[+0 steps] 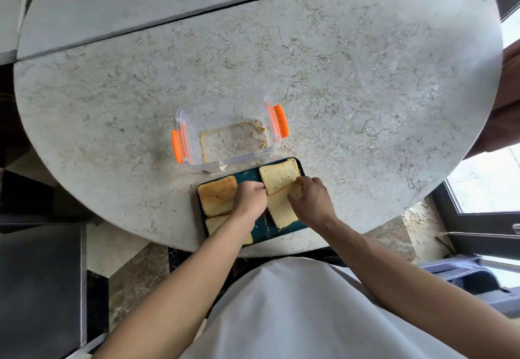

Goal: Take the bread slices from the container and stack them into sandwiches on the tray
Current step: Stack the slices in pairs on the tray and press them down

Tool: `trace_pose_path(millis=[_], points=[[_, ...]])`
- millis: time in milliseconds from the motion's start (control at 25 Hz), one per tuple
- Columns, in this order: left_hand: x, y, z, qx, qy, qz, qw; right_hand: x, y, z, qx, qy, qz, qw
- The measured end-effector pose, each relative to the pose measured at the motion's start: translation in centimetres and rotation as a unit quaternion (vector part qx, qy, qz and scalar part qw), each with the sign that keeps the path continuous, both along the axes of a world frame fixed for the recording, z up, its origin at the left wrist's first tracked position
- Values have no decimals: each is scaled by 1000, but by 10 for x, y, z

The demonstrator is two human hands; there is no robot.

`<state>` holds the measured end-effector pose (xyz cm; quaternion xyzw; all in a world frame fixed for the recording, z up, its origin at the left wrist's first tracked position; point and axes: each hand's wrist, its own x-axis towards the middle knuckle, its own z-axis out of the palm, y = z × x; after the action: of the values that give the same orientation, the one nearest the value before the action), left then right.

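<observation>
Round marble table (pixel 365 77) beside a bright window (pixel 486 178).

I see two bare arms with no sleeves on them. The left hand (pixel 250 199) and the right hand (pixel 311 201) have no gloves, rings or watch. Below the arms is a plain white top (pixel 295 311), smooth, with no pictures or words.
</observation>
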<state>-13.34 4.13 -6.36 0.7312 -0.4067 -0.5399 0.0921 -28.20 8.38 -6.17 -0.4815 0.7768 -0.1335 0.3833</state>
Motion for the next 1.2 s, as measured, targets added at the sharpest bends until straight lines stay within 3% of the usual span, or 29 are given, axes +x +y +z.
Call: trace_pose_path(millis=[400,760,1200], points=[[-4,3,-1,0,23,19,1000,-4,5,4,8,-18,-5,1000],[-10,43,-4,28,-25,56,998,-6,20,-6,57,-22,4,998],[-15,40,-5,51,26,58,997,-13,24,-5,12,23,-25,999]])
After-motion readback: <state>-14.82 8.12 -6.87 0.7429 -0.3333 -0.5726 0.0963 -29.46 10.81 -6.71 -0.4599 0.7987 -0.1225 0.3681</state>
